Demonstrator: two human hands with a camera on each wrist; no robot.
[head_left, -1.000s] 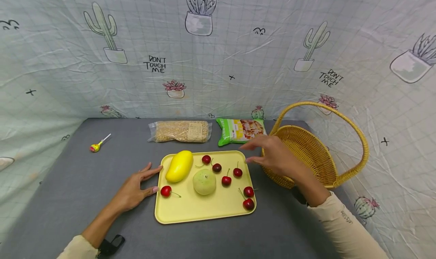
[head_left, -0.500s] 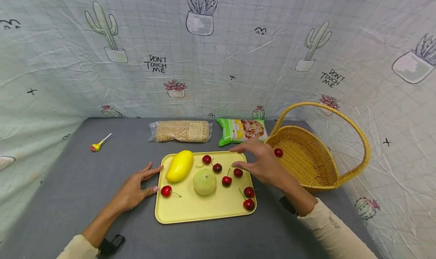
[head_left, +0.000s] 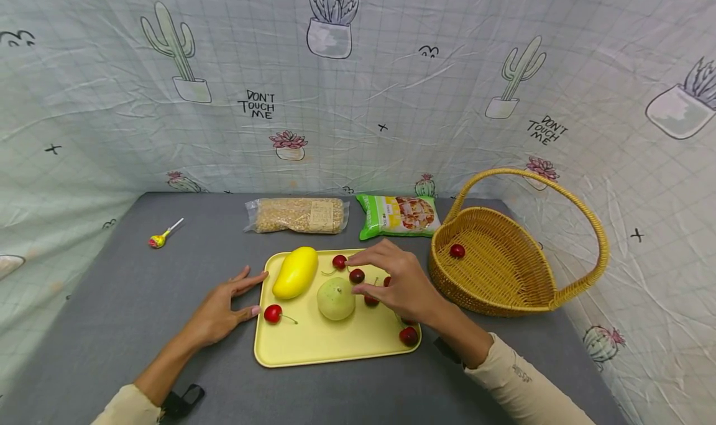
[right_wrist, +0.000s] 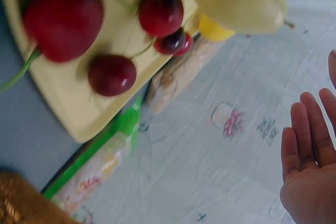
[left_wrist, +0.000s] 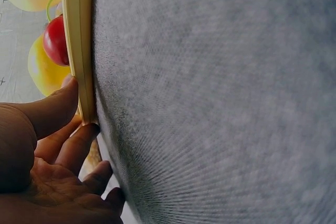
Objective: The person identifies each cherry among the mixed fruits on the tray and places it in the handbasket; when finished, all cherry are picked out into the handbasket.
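My left hand (head_left: 217, 316) rests at the left edge of the yellow tray (head_left: 313, 347), thumb and fingertips touching its rim (left_wrist: 79, 40). Above the tray's right half hovers my right hand (head_left: 399, 282), fingers spread from the thumb, holding nothing. A pale green pear (head_left: 334, 301) stands just left of that thumb. Dark red cherries lie around it: one cherry (head_left: 357, 276) between thumb and fingers, another cherry (head_left: 339, 262) by the fingertips. Others are partly hidden under the hand. A yellow mango (head_left: 295, 273) and a bright red cherry (head_left: 273, 314) lie near my left hand.
Right of the tray stands a wicker basket (head_left: 492, 304) with a tall handle and one cherry (head_left: 457, 251) inside. Behind the tray lie a clear bag of grains (head_left: 285, 215) and a green snack packet (head_left: 399, 215). A lollipop (head_left: 158, 241) lies at far left.
My right hand has moved left from the basket's near side to over the tray. A cherry now shows inside the basket. The left hand stays put.
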